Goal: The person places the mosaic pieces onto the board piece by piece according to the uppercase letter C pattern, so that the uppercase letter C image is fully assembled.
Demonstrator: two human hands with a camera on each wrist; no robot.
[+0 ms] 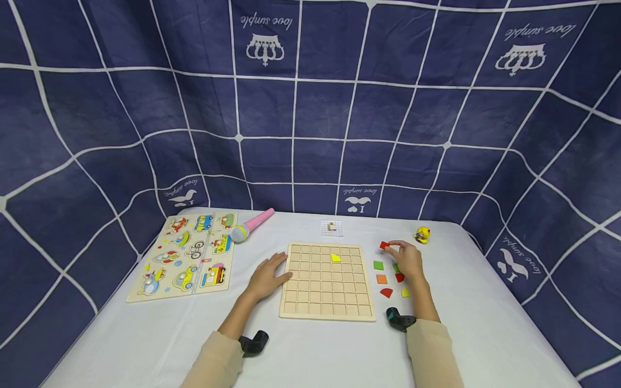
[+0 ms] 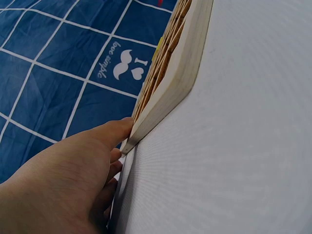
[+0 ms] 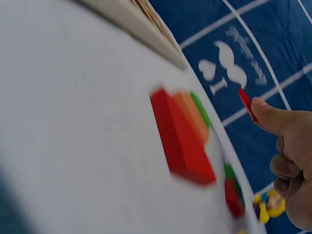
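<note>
My right hand [image 1: 408, 260] pinches a small red block [image 1: 384, 245] between thumb and fingertips, to the right of the wooden grid board [image 1: 326, 316]. In the right wrist view the same red block [image 3: 247, 104] shows edge-on, raised off the tablecloth. At the board's left edge, my left hand [image 1: 266, 278] rests with fingers extended and thumb at the rim; the left wrist view shows the thumb [image 2: 114, 131] against the board's side. One yellow piece [image 1: 336, 258] lies in a square near the board's far side.
Beside the board lie a green square [image 1: 378, 265], an orange square [image 1: 382, 279], a red quarter-round piece [image 1: 386, 292] and several others. A pattern card [image 1: 332, 228] is behind it. A pink microphone [image 1: 252, 224] and picture puzzle [image 1: 186, 256] lie left; a yellow duck toy [image 1: 422, 234] stands right.
</note>
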